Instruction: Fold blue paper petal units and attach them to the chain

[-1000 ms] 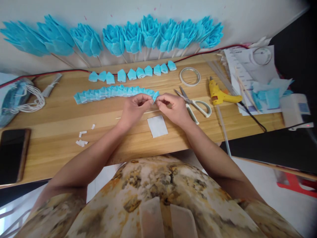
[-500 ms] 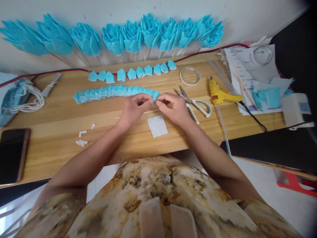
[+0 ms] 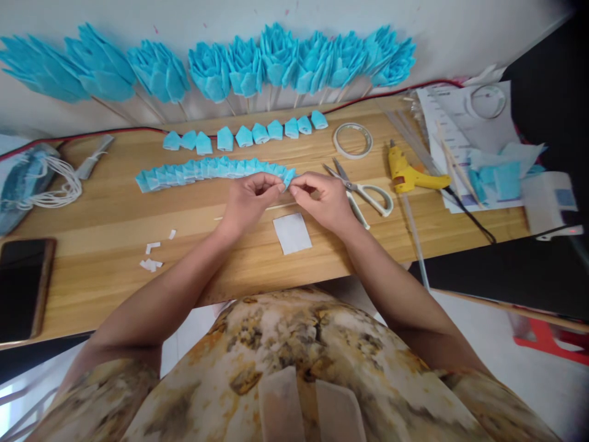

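Note:
Between my two hands is a small blue folded paper petal point(image 3: 288, 177), pinched at its edges. My left hand point(image 3: 252, 197) closes thumb and fingers on its left side. From the other side, my right hand point(image 3: 323, 197) grips it the same way. Behind and to the left, a row of overlapping blue petals point(image 3: 207, 168) reaches toward my fingers. A white paper square point(image 3: 292, 234) lies on the wood just below my hands. Partly behind my left hand runs a thin wooden stick point(image 3: 219, 218). Scissors point(image 3: 361, 190) rest right beside my right hand.
Blue paper flowers point(image 3: 278, 56) on sticks lean along the wall, with separate folded petals point(image 3: 225, 139) before them. At right are a tape roll point(image 3: 337, 142), a yellow glue gun point(image 3: 416, 178) and papers point(image 3: 460, 113). A phone point(image 3: 23, 288) and white scraps point(image 3: 151, 265) lie left.
Both hands stay in nearly the same place, still pinching the blue petal. The whole view has shifted very slightly; nothing else has visibly moved.

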